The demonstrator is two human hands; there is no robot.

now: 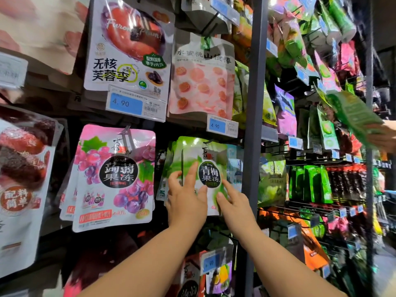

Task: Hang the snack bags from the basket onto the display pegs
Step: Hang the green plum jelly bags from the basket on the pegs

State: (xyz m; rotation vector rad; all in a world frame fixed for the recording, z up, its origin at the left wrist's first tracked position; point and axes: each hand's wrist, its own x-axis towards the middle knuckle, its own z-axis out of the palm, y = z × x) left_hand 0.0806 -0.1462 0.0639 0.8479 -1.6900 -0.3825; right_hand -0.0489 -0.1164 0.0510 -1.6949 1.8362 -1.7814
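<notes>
Head-camera view of a shop wall crowded with hanging snack pouches. Both bare hands reach up to a green plum jelly bag (pixel 209 166), the front one of a row of matching green pouches; it seems to hang from a peg by its top edge, though the peg itself is hard to make out. It sits just right of a pink grape jelly bag (pixel 115 179) and under a blue price tag (pixel 221 126). The left hand (pixel 186 196) lies on the bag's lower left with fingers spread apart and fairly straight, clamped on nothing. The right hand (pixel 233 203) touches the lower right with index finger extended, the others loose. No basket is in view. The pouch looks light, soft and glossy, so probably slippery and apt to swing; the stiffer sealed top beside the hang hole, or the side seams, would likely give the surest hold.
</notes>
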